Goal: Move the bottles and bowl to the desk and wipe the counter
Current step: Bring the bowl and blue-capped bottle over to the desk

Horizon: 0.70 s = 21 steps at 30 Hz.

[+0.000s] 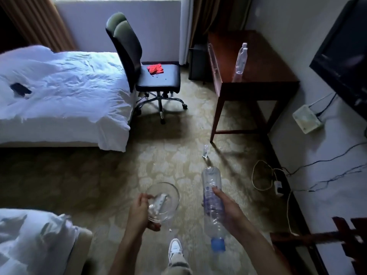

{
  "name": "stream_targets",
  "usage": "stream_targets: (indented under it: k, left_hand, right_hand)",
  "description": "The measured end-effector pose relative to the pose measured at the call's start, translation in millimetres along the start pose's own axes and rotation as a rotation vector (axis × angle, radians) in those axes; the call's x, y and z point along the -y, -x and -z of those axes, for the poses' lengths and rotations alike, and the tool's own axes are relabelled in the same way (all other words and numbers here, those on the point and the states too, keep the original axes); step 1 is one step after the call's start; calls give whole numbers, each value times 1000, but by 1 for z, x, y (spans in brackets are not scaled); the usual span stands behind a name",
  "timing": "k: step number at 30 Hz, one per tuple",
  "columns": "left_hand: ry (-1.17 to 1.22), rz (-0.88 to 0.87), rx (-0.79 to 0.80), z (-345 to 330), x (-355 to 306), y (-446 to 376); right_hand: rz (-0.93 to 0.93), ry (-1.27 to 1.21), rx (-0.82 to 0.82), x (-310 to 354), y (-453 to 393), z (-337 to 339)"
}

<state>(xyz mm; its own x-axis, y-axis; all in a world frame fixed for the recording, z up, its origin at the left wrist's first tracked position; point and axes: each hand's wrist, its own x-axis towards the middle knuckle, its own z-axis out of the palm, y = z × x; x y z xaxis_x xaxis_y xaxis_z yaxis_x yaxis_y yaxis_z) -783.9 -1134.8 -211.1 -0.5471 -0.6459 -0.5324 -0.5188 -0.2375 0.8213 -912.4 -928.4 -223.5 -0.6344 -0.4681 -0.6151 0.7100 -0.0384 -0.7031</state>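
while the left grip (139,212) pinches the bowl (163,202), the right grip (228,210) wraps the bottle (212,203), cap toward the person.

A white bed (59,92) fills the 10 o'clock area, with a dark phone (20,89) lying on its cover. Just beside it at 12 o'clock stands a black office chair (139,62) with a red cloth (155,68) on the seat. A white box (306,119) with cables sits at 3 o'clock, below a black TV (345,50). Patterned carpet (119,165) covers the floor.
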Motion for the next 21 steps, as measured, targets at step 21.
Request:
stream_targets:
  k: [21]
  left_hand:
    - [-176, -160, 211, -235, -388, -461]
  right_hand:
    - [22, -279, -187, 388, -440, -16]
